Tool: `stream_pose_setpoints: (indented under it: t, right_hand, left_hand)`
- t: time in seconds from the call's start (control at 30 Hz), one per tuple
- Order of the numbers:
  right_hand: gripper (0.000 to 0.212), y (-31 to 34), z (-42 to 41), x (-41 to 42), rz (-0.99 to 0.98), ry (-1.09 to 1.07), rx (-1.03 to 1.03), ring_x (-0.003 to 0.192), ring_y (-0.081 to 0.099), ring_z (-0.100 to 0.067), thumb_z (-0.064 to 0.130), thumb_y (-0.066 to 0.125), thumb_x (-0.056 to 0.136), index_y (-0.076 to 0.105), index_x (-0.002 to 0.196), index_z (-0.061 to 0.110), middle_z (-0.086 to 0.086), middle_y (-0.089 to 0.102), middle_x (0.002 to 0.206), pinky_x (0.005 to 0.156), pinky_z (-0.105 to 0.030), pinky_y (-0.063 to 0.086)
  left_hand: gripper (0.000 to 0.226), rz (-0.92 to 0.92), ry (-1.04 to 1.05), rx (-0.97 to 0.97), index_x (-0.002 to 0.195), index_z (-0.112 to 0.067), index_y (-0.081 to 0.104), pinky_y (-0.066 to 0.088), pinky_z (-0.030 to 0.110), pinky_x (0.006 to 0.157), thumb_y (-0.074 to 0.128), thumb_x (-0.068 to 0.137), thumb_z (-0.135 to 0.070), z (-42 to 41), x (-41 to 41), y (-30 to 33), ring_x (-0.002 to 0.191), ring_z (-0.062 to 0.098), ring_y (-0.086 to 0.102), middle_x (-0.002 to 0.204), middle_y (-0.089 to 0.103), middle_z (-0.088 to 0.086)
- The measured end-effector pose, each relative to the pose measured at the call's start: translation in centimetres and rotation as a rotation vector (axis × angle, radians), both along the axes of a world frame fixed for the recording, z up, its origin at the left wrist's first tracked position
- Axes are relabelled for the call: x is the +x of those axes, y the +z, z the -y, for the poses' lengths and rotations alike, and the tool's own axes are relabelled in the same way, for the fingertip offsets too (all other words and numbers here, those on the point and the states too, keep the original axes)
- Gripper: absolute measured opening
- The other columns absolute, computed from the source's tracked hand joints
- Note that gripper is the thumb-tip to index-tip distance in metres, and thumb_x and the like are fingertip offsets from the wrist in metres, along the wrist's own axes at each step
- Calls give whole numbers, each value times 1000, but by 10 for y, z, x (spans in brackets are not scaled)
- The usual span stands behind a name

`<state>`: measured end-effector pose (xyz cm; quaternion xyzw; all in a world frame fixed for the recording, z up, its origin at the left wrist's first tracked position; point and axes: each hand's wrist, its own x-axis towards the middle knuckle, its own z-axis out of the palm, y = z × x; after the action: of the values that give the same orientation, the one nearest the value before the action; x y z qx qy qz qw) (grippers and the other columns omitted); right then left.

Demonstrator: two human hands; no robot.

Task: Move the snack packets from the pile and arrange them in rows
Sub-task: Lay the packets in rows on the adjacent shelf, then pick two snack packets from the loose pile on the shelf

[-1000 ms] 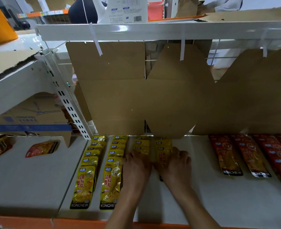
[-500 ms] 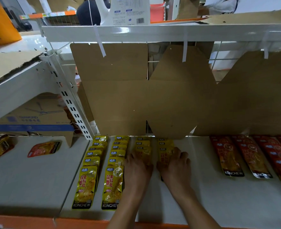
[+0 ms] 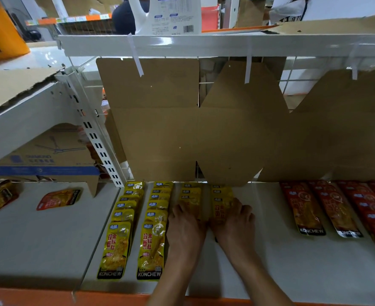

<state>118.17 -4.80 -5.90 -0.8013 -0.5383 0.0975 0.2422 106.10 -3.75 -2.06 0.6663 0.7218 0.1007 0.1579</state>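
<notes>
While flat, both hands (image 3: 210,226) press yellow pkts (image 3: 191,202)

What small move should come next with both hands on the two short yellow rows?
Probably slide both hands back toward the shelf edge, leaving the packets. The left hand and right hand press flat on the third row and fourth row, which already look aligned but shorter than the first row.

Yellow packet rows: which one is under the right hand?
The fourth row from the left, rightmost yellow one. The right hand rests on it; the left hand covers the third.
</notes>
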Motion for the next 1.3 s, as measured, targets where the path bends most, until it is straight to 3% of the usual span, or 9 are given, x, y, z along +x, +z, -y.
stream_pose_setpoints:
  t: [0.2, 0.43, 0.57, 0.7, 0.83, 0.9, 0.97, 1.13, 1.3]
  right_hand:
    - [87, 10, 5, 0, -88, -31, 5, 93, 51, -36, 47, 84, 61, 49, 128, 4, -17, 54, 106, 80, -40, 41]
    - [73, 38, 16, 0, -51, -56, -6, 111, 52, -36, 51, 69, 80, 47, 139, 13, -13, 52, 124, 88, -43, 44]
    - [54, 51, 22, 5, -5, 59, 97, 104, 59, -36, 43, 68, 82, 59, 126, 13, -14, 61, 116, 84, -44, 46]
    - [57, 56, 27, 7, 91, 211, 39, 101, 62, -38, 50, 69, 78, 62, 120, 12, -15, 61, 115, 86, -46, 49]
    - [77, 70, 36, -1, 191, 378, -48, 109, 58, -34, 67, 38, 73, 60, 125, 15, -12, 60, 117, 93, -45, 45]
    - [85, 81, 39, -10, 220, 479, -119, 122, 48, -28, 72, 28, 72, 50, 135, 20, -6, 54, 128, 102, -43, 37]
    - [78, 85, 40, -23, 222, 569, -131, 132, 39, -26, 69, 40, 81, 40, 143, 23, -6, 46, 139, 109, -41, 30]
    - [84, 86, 51, -74, 185, 780, -190, 148, 16, -27, 66, 48, 87, 20, 154, 24, -6, 22, 159, 119, -45, 18]
    - [80, 83, 73, -122, 229, 943, -179, 150, 12, -30, 60, 48, 89, 24, 154, 20, -10, 22, 160, 121, -48, 14]
  left_hand:
    - [83, 21, -6, 27, 143, -7, 34, 44, 33, 97, 57, 87, -63, 3, -2, 1, 122, 28, 52, 137, 47, 11]
    - [62, 59, -55, 94, 133, -6, 47, 43, 38, 96, 61, 89, -46, 9, -6, 8, 117, 32, 54, 129, 53, 15]
    - [50, 34, -106, 131, 133, -9, 48, 44, 38, 93, 56, 93, -39, 18, -13, 16, 114, 29, 53, 127, 54, 13]
    - [44, -61, -81, 260, 110, -8, 61, 50, 43, 83, 50, 87, -44, 32, -27, 19, 100, 33, 58, 107, 61, 14]
    - [72, -116, 13, 210, 125, -10, 61, 44, 46, 103, 30, 86, -62, 46, -44, 23, 123, 36, 54, 131, 60, 16]
    - [73, -145, 91, 160, 124, -13, 64, 50, 45, 97, 30, 86, -65, 57, -57, 29, 119, 35, 59, 127, 64, 14]
    - [76, -127, 163, 138, 129, -15, 61, 48, 48, 99, 26, 87, -67, 71, -71, 33, 123, 38, 56, 131, 61, 14]
    - [76, -122, 339, 12, 154, -23, 26, 15, 46, 120, 28, 94, -69, 111, -117, 33, 151, 31, 13, 163, 20, 8]
    - [72, -73, 471, 9, 153, -27, 30, 14, 43, 122, 35, 94, -67, 157, -168, 37, 151, 30, 13, 163, 21, 6]
